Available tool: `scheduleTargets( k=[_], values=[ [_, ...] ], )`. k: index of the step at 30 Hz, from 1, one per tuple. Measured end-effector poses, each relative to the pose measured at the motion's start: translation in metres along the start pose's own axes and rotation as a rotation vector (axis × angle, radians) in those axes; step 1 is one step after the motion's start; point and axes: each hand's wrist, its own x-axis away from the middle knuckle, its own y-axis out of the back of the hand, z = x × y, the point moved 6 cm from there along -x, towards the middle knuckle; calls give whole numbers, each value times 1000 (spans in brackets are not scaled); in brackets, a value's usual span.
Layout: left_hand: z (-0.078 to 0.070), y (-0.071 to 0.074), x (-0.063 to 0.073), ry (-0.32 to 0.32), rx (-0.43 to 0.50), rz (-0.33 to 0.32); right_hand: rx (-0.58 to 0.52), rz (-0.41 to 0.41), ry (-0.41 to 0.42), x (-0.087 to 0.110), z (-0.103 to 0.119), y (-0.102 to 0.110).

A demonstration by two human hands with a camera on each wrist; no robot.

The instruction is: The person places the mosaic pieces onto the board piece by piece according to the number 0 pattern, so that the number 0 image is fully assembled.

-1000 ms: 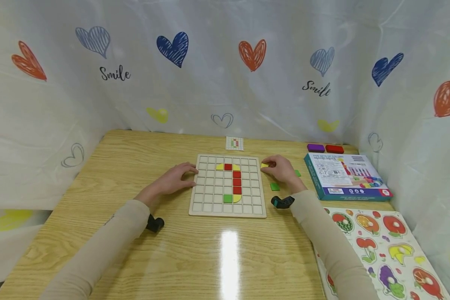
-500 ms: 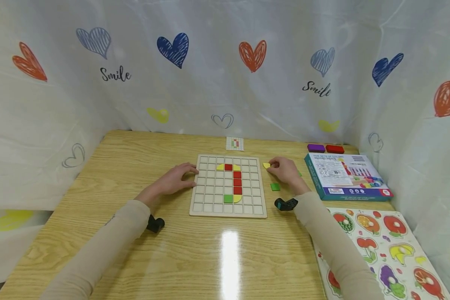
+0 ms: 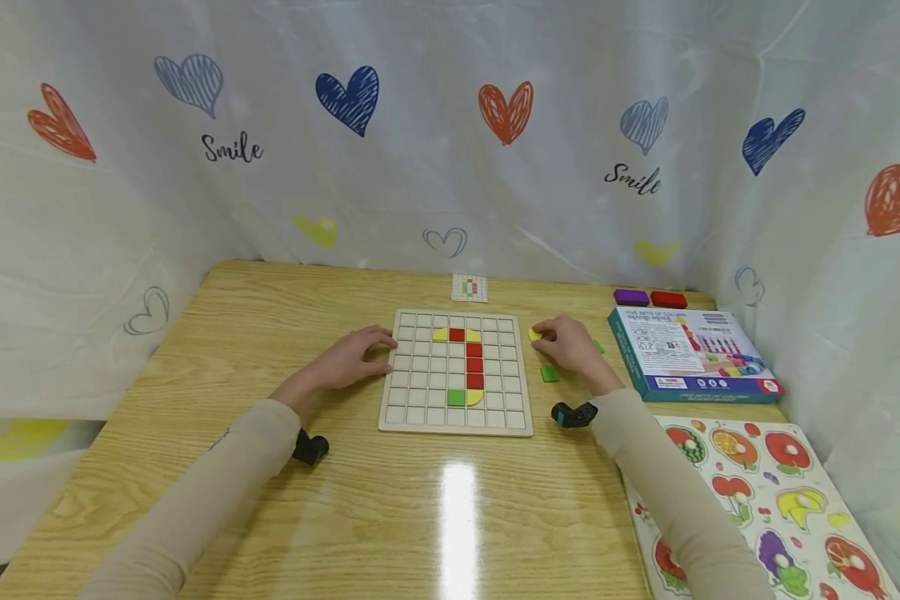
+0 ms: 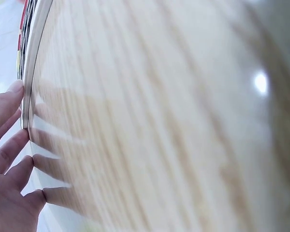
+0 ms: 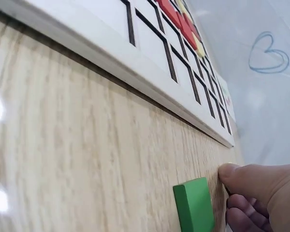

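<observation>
A wooden grid board (image 3: 429, 383) lies mid-table, with several red tiles (image 3: 474, 365), yellow rounded-corner tiles (image 3: 475, 397) and one green tile (image 3: 456, 397) in its squares. My left hand (image 3: 351, 357) rests its extended fingers against the board's left edge; the left wrist view shows the fingertips (image 4: 17, 87) right at the rim. Just off the upper right edge, my right hand (image 3: 568, 343) pinches a small yellow tile (image 3: 534, 334), mostly covered by thumb and fingers. A loose green square tile (image 3: 550, 374) lies below this hand, and another green tile (image 3: 598, 346) shows partly behind it.
A small pattern card (image 3: 469, 287) lies beyond the board. To the right are a boxed toy set (image 3: 690, 354), a purple block (image 3: 632, 297), a red block (image 3: 669, 299) and a fruit puzzle board (image 3: 813, 533) under the right forearm. A curtain hangs behind the table.
My right hand has shifted slightly right, away from the board's edge, and the yellow tile between its fingers has moved with it. The left hand has stayed at the board's edge.
</observation>
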Motion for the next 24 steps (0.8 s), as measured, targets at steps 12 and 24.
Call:
scheduleTargets(
  k=[12,24],
  values=[
    [1,-2,0,4,-9,-1,-10,-35,-46,9,13,-1],
    [2,-2,-2,6,-1,-6,-153,7,133,35,93,-24]
  ],
)
